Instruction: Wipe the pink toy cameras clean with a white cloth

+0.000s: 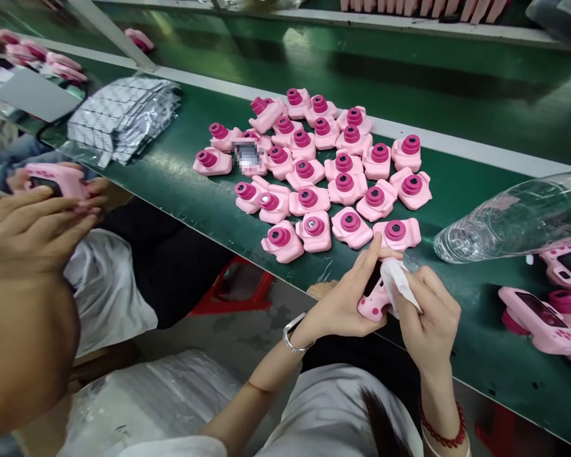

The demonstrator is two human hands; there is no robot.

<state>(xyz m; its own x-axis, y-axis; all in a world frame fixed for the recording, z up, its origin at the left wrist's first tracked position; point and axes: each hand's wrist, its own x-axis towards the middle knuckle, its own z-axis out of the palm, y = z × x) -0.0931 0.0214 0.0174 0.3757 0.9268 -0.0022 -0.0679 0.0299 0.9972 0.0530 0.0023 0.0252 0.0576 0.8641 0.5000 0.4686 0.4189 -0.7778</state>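
My left hand [345,298] is wrapped round a pink toy camera [372,307], its dark screen side partly showing, near the green table's front edge. Pinched in the fingers of my right hand [433,311] is a white wipe [400,282], which lies against the camera and covers part of it. Just beyond my hands sits another pink toy camera [396,233] with its dark pink lens facing up. Behind it several more toy cameras [309,197] form a loose cluster, mostly lens up.
A clear plastic bottle [509,219] lies at the right, near more pink cameras [540,317]. Stacked plastic bags [124,117] rest at the left. A co-worker's hands [38,222] hold a pink camera there. A red stool [238,285] is under the table.
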